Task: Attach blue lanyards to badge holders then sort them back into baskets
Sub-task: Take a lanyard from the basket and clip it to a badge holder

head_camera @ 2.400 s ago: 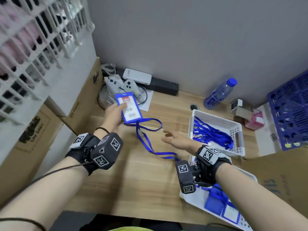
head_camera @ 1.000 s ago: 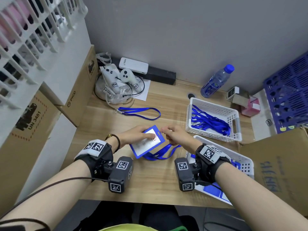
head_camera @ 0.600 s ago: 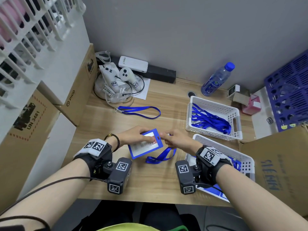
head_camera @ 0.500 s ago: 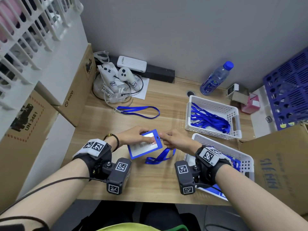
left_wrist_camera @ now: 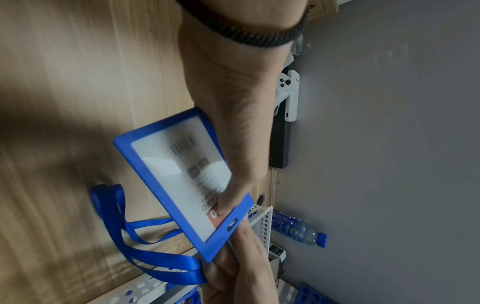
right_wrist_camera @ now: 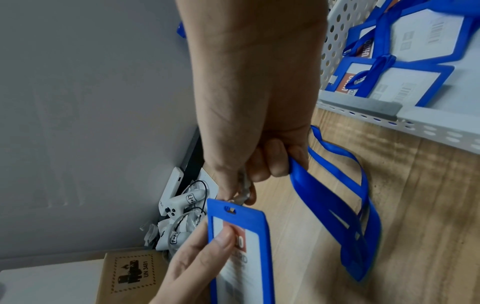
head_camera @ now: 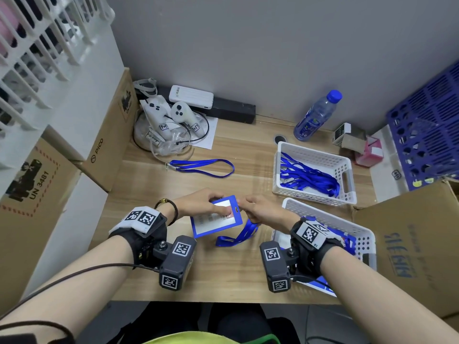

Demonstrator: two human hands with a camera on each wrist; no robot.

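The left hand [head_camera: 198,204] pinches the badge holder [head_camera: 216,217], its slotted end toward the baskets [head_camera: 347,170]. The right hand [head_camera: 263,209] grips the lanyard [head_camera: 238,235] clip at that slot.

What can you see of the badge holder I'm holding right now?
The badge holder is a flat rectangle with a blue frame, plastic by its look, around a clear window showing a white card with a red patch and a barcode. A small slot sits in its top edge. The left hand pinches it, thumb on the window, lifted above the table. The right hand holds the lanyard and its clip at the slot; whether it is hooked cannot be told.
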